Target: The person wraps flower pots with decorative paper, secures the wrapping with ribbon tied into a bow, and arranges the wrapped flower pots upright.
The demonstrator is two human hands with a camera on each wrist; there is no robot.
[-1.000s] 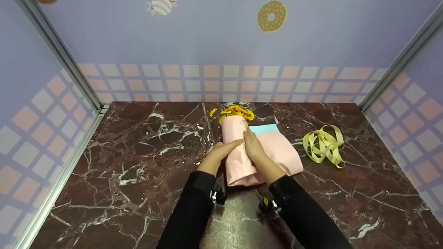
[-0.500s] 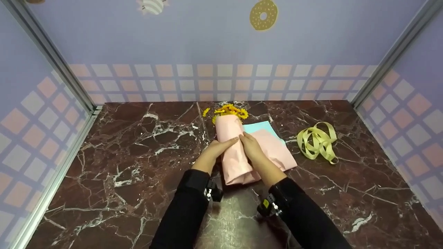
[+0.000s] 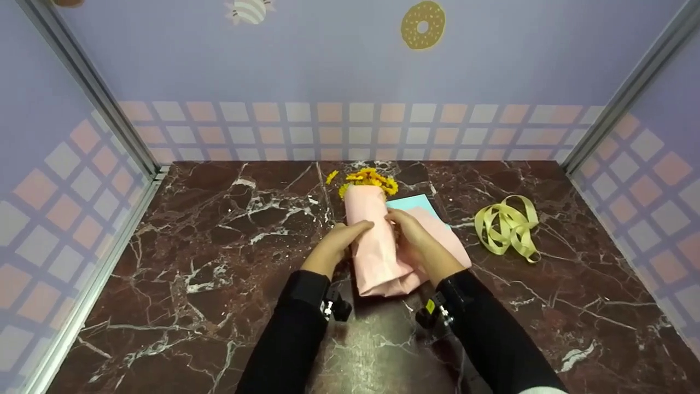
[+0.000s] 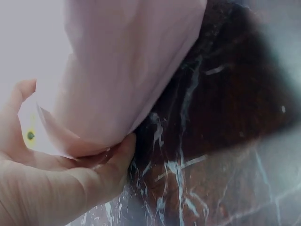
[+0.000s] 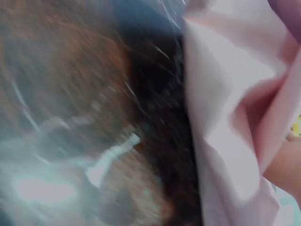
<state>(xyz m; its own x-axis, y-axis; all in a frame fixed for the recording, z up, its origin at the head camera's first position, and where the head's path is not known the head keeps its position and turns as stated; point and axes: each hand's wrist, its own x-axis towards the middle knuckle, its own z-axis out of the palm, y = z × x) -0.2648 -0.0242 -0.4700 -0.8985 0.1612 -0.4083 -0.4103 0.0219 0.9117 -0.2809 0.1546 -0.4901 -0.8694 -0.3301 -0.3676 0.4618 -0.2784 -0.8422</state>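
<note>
A roll of pink wrapping paper (image 3: 372, 241) lies near the middle of the table, its loose flap (image 3: 437, 230) spread to the right. Yellow flowers (image 3: 369, 178) poke out of its far end. My left hand (image 3: 336, 243) grips the roll from the left, thumb on top; the left wrist view has its fingers (image 4: 120, 157) curled under the paper. On the other side my right hand (image 3: 418, 238) holds the roll's right edge where the flap begins, fingertips bent against the paper. Folds of pink paper (image 5: 230, 117) hide most of that hand in the right wrist view.
A light blue sheet (image 3: 410, 203) shows under the flap's far edge. To the right lies a loose heap of yellow-green ribbon (image 3: 506, 227). Patterned panels (image 3: 355, 65) enclose the dark marble table (image 3: 219, 306) at the back and both sides.
My right hand has slid slightly right, from lying along the roll to bent fingers at its edge, and the paper there bunches more. The left hand keeps its grip.
</note>
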